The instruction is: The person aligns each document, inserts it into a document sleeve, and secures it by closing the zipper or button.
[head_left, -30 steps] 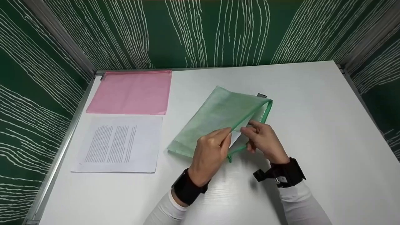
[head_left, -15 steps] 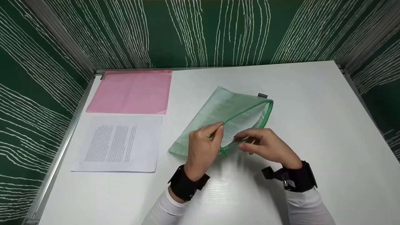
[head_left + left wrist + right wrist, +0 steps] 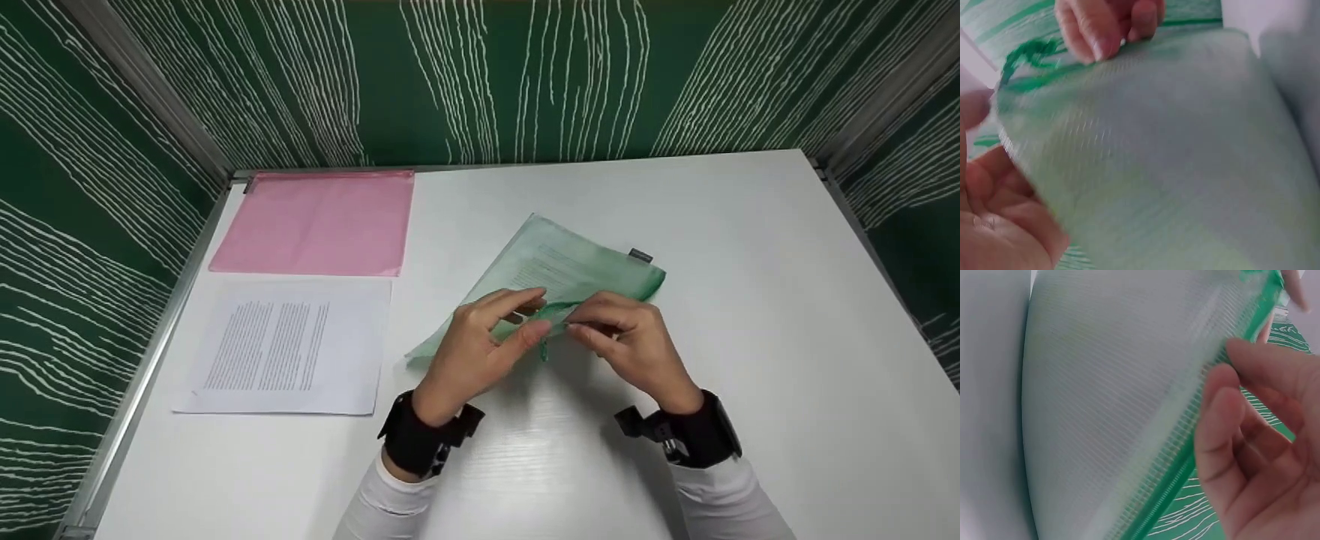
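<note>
A translucent green mesh zipper pouch (image 3: 592, 262) lies slanted between both hands, with printed paper (image 3: 536, 270) showing through its side. My right hand (image 3: 637, 345) pinches the zippered edge between thumb and fingers; the right wrist view shows the green zipper band (image 3: 1176, 475) running down from that grip. At the pouch's near corner is my left hand (image 3: 472, 349), its thumb and fingers spread apart around the corner. From that corner hangs a short green zipper end (image 3: 1030, 53). In the left wrist view, the left palm (image 3: 1008, 225) is partly hidden behind the mesh.
A pink pouch (image 3: 322, 225) lies flat at the table's back left corner. In front of it lies a printed sheet of paper (image 3: 345, 345). Green panels with white streaks (image 3: 495, 82) stand around the white table (image 3: 787, 300).
The pouch's mouth, gaping before, has come together. The right hand has moved onto the zippered edge. The left hand has let go of the edge and spread its fingers.
</note>
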Demonstrator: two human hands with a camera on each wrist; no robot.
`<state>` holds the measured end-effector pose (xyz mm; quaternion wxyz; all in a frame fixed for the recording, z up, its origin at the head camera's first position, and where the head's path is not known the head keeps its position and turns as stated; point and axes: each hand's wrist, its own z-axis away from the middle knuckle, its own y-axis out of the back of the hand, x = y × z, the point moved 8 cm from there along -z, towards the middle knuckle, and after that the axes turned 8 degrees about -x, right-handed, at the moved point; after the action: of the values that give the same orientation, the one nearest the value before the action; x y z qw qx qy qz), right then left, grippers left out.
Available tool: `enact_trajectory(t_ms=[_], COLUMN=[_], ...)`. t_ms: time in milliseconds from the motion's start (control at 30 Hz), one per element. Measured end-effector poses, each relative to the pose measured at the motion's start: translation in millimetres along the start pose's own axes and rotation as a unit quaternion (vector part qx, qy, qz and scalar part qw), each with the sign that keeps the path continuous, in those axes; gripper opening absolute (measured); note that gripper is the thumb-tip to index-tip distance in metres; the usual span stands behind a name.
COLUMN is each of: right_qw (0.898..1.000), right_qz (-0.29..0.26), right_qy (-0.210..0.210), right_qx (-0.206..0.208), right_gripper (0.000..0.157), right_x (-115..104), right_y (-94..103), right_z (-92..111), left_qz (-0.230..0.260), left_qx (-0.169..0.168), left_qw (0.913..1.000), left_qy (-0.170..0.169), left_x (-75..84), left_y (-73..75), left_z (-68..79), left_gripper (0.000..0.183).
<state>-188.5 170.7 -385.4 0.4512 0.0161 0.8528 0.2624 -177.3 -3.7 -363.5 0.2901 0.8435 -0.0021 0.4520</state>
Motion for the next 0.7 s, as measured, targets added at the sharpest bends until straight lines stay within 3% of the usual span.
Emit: enact_trajectory(t_ms=[133, 300, 467, 700], right_qw=[0.999, 0.998, 0.998, 0.999], right_qz=[0.003, 0.000, -0.008, -0.020], right_qy=[0.003, 0.005, 0.000, -0.011], right_qx=[0.036, 0.059, 0.058, 0.046], right_gripper=[0.017, 0.017, 0.014, 0.016], right_x=[-1.0, 0.3, -0.4, -3.7], right_y=[4.0, 3.3, 2.9, 3.6], right_z=[1.3, 3.0, 3.5, 4.0], left_qz=[-0.027, -0.087, -0.131, -0.135], left_qx=[-0.009, 0.014, 0.042, 0.081], left_qw=[0.9992, 0.9943, 0.9868, 0.9840], left_qy=[-0.027, -0.060, -0.085, -0.084], left_x=[7.0, 14.0, 19.0, 18.1], left_y=[10.6, 13.3, 10.9, 12.4], left_z=[3.0, 5.5, 6.7, 6.9], left_gripper=[0.041, 0.029, 0.022, 0.020])
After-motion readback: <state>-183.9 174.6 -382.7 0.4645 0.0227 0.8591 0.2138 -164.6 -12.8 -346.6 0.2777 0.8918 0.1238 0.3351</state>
